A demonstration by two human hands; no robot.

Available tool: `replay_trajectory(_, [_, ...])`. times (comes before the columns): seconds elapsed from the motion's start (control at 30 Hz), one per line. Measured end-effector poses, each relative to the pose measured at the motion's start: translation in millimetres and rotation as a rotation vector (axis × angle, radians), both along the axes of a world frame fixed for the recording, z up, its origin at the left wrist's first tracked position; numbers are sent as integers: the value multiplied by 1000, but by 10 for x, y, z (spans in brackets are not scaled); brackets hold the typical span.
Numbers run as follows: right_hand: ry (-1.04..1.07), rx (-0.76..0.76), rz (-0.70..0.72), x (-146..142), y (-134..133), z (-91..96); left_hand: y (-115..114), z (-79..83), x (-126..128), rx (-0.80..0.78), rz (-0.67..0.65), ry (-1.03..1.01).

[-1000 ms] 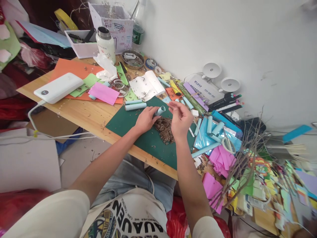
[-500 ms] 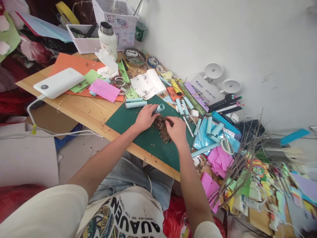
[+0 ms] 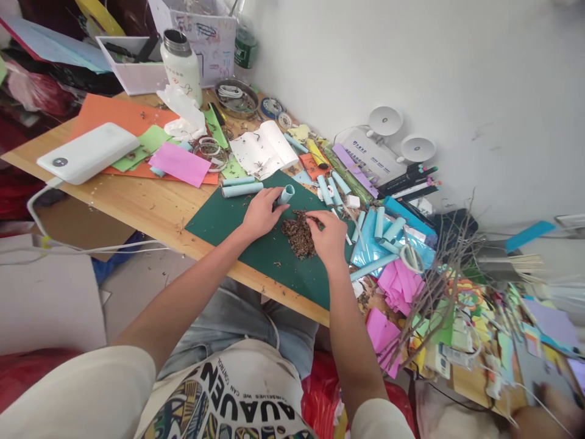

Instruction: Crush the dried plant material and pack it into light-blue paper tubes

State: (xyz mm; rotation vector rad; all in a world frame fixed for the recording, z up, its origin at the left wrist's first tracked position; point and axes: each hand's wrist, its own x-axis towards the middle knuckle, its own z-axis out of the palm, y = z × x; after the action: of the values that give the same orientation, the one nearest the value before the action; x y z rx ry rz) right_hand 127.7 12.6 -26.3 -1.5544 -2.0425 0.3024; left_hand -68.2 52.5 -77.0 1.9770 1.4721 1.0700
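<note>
My left hand (image 3: 262, 214) is closed around a light blue paper tube (image 3: 286, 194), held tilted with its open end up. A heap of brown, crumbly dried bits (image 3: 298, 236) lies on the green cutting mat (image 3: 256, 241), between my hands. At the heap's right edge, my right hand (image 3: 329, 231) has thumb and fingers pinched together; whatever is between the fingertips is too small to make out. Two more blue tubes (image 3: 243, 189) rest on the mat's far left corner, beyond my left hand.
A white power bank (image 3: 89, 152) with a cable lies at left, near an uncapped bottle (image 3: 181, 67). Blue tubes, scissors (image 3: 412, 258), pink paper (image 3: 400, 285) and a bundle of twigs (image 3: 441, 286) crowd the right. A blurred hand (image 3: 555, 405) shows at the lower right corner.
My right hand has drawn slightly back from the heap, with its fingers pinched. My left hand still grips the tube, a little farther from the heap. The whole view has shifted somewhat.
</note>
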Motion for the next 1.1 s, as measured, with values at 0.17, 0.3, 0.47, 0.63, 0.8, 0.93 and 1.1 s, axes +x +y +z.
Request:
replay_trajectory(0.17, [8, 36, -31, 103, -162, -29, 12, -28, 1, 13, -1, 12])
replay_trajectory(0.3, [-28, 58, -27, 90, -256, -147, 8, -21, -6, 20, -10, 2])
replay_trajectory(0.47, [18, 130, -113, 17, -306, -216, 24, 10, -22, 21, -35, 27])
replay_trajectory(0.63, [-111, 62, -121, -85, -276, -147, 35, -9, -21, 46, -67, 12])
replay_trajectory(0.8, [-298, -59, -197, -196, -159, -47, 31, -5, -25, 51, -100, 37])
replay_trajectory(0.93, [-218, -52, -164, -184, -124, 1, 22, 11, -22, 13, -94, 57])
replay_trajectory(1.1, [127, 40, -252, -62, -129, 60, 16, 11, -15, 3, -111, 46])
